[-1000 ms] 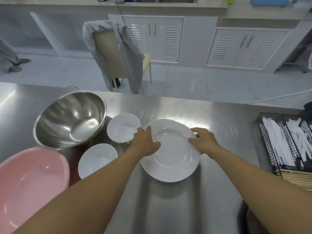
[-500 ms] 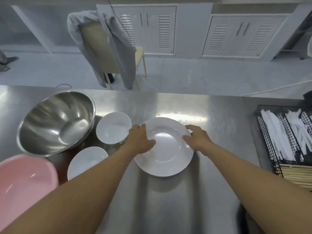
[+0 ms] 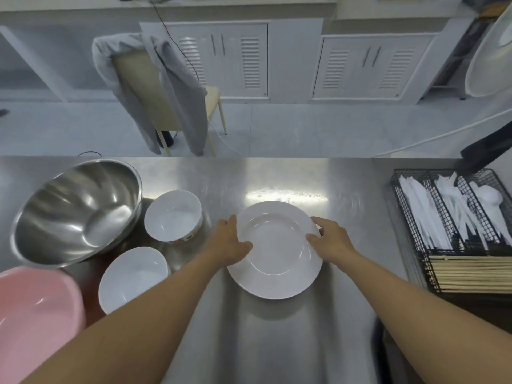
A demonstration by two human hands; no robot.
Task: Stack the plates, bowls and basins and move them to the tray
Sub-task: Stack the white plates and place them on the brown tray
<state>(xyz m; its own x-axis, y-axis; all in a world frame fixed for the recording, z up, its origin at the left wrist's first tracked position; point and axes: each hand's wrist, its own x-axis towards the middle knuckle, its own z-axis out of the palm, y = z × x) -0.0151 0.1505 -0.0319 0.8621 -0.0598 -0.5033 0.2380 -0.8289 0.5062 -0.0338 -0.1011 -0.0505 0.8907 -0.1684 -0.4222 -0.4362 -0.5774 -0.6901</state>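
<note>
A white deep plate (image 3: 277, 253) sits in the middle of the steel table (image 3: 249, 342). My left hand (image 3: 228, 242) grips its left rim and my right hand (image 3: 331, 241) grips its right rim, thumbs over the edge. To the left stand a white bowl (image 3: 172, 214) and, nearer to me, a second white bowl (image 3: 133, 278). A large steel basin (image 3: 74, 212) is tilted at the far left. A pink plastic basin (image 3: 33, 320) fills the lower left corner, partly cut off by the frame edge.
A black wire caddy (image 3: 407, 217) at the right holds white plastic cutlery and wooden chopsticks. Beyond the table's far edge stands a chair (image 3: 144, 87) draped with a grey garment, and white cabinets behind it.
Both hands have stayed on the plate's rim. My left hand has shifted from lying on the plate's inner face to gripping its left edge.
</note>
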